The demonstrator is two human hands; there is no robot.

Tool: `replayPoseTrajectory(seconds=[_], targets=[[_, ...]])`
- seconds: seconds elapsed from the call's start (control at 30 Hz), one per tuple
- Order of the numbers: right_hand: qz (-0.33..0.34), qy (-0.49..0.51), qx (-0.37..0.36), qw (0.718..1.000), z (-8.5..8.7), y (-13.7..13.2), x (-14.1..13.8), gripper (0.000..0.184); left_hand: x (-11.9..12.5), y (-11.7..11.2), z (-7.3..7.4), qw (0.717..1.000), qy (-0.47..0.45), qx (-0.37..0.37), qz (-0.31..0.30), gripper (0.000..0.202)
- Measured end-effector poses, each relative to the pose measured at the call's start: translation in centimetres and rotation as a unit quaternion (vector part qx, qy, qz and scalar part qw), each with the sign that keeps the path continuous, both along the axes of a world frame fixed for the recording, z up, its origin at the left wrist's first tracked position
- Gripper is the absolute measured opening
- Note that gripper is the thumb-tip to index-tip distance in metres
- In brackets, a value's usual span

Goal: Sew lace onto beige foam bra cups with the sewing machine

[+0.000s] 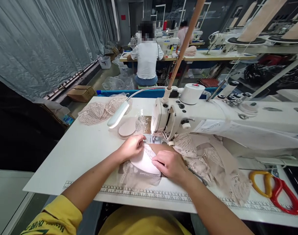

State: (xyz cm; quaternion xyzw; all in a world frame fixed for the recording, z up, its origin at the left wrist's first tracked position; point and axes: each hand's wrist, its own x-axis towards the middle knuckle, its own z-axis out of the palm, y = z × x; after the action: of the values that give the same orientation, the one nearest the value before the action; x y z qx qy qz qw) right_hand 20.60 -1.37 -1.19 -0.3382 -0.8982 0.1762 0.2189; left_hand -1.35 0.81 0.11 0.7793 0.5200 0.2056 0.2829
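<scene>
A pale bra cup (145,161) edged with lace lies in front of the needle of a white sewing machine (161,114). Sheer lace fabric (141,178) spreads out from under it toward me. My left hand (132,147) is closed at the cup's upper left edge, thumb and forefinger pinched close to the presser foot (154,139). On the cup's right side, the fingers of my right hand (170,164) are bent and pinch its lace edge. A dark, slim metal tool (197,176) lies partly hidden beside my right wrist.
Beige lace pieces (212,160) are heaped on the right, near red-and-yellow-handled scissors (276,192). More lace cups (102,111) lie at back left, with a round pad (127,128) closer in. A lamp (118,114) reaches over the table (72,153). Other people sit at machines beyond.
</scene>
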Motion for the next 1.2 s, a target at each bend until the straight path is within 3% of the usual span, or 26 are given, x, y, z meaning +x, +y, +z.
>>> replayPoseTrajectory(seconds=[0.07,0.17,0.23,0.3,0.4,0.5,0.57,0.63,0.77,1.2], targets=[[-0.014,-0.008,0.001,1.0,0.0,-0.1,-0.1,0.027,0.0,0.3,-0.2,1.0,0.013,0.016,0.017,0.023],[-0.065,-0.031,0.023,0.997,-0.1,-0.1,-0.2,0.015,0.5,0.7,-0.3,0.999,0.035,0.027,-0.007,0.015],[-0.098,-0.067,0.045,0.992,-0.2,0.0,-0.2,0.019,0.9,1.0,-0.3,0.998,0.052,0.036,-0.022,0.015],[-0.112,-0.103,0.061,0.986,-0.2,0.2,-0.3,0.027,1.2,1.0,0.1,0.996,0.069,0.052,-0.01,0.019],[-0.12,-0.131,0.075,0.981,-0.4,0.2,-0.4,0.023,1.5,0.2,1.3,0.989,0.101,0.103,0.015,0.021],[-0.132,-0.143,0.09,0.977,-0.5,0.1,-0.6,0.021,1.8,-1.5,1.9,0.977,0.127,0.159,-0.067,0.021],[-0.133,-0.139,0.102,0.976,-0.6,0.0,-0.6,0.025,2.1,-2.3,1.4,0.966,0.131,0.184,-0.122,0.021],[-0.129,-0.129,0.111,0.977,-0.7,0.0,-0.6,0.028,2.2,-2.7,0.3,0.96,0.137,0.204,-0.132,0.024],[-0.139,-0.132,0.114,0.975,-0.9,0.2,-0.7,0.027,1.6,-2.0,-1.3,0.96,0.149,0.197,-0.134,0.031],[-0.171,-0.132,0.091,0.972,-0.3,0.6,-1.4,0.028,0.2,1.3,0.0,0.947,0.174,0.172,-0.209,0.047]])
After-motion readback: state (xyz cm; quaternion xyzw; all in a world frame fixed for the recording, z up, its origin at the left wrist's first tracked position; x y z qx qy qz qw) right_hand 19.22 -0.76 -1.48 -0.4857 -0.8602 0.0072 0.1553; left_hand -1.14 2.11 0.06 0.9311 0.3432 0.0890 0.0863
